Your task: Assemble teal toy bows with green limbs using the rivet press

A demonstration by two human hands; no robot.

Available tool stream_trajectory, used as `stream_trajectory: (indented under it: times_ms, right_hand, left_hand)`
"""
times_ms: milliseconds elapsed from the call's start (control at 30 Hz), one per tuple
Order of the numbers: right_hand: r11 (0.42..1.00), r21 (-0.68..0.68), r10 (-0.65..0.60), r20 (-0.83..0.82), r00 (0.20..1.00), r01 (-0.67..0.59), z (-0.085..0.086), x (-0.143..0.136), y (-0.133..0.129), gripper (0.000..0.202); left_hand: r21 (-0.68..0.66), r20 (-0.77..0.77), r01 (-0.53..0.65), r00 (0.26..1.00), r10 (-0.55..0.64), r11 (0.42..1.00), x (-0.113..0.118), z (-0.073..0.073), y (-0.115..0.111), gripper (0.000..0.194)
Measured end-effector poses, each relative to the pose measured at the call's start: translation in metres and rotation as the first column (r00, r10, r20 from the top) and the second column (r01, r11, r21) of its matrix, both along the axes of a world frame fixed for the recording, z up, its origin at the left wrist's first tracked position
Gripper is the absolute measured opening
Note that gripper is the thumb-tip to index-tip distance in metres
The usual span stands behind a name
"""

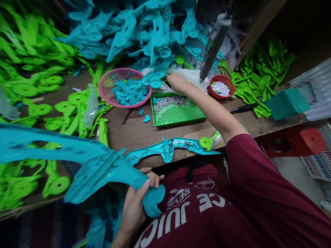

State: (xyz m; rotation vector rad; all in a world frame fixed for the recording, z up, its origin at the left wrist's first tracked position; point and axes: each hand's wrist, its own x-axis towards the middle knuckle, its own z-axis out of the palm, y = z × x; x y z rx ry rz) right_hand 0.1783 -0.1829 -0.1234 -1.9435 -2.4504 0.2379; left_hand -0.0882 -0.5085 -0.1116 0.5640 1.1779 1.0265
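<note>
My left hand [137,198], thumb on top and fingers curled round, grips the lower end of a large turquoise plastic shell [103,165]. The shell's other end reaches past the left edge. My right hand [178,83] is stretched to the back, beside a turquoise part and white plastic sheeting [195,81]; its fingertips are hidden. On the bench's front edge lies an open turquoise half-shell [165,148] with thin wires inside. A lime-green round-headed part [206,143] rests at its right end.
A green tray [178,117] holds small metal pieces. A pink basket [103,86] contains turquoise pieces, and a red basket [222,95] white ones. A grey electric screwdriver [213,48] hangs overhead. Lime-green parts [26,89] and turquoise parts [155,31] are heaped around.
</note>
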Motion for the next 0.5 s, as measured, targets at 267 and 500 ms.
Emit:
stream_trajectory:
  times_ms: [267,500]
  right_hand:
    - [0.999,-0.022,0.029,0.007,1.000,-0.029,0.001,0.000,0.000,0.038]
    - [0.998,0.059,0.004,-0.026,1.000,-0.003,0.008,-0.014,-0.010,0.041]
  left_hand:
    - [0.179,0.098,-0.104,0.991,0.088,0.978,-0.004,0.037,0.034,0.029]
    - [0.252,0.281,-0.056,0.960,-0.017,0.966,-0.004,0.049,0.075,0.019]
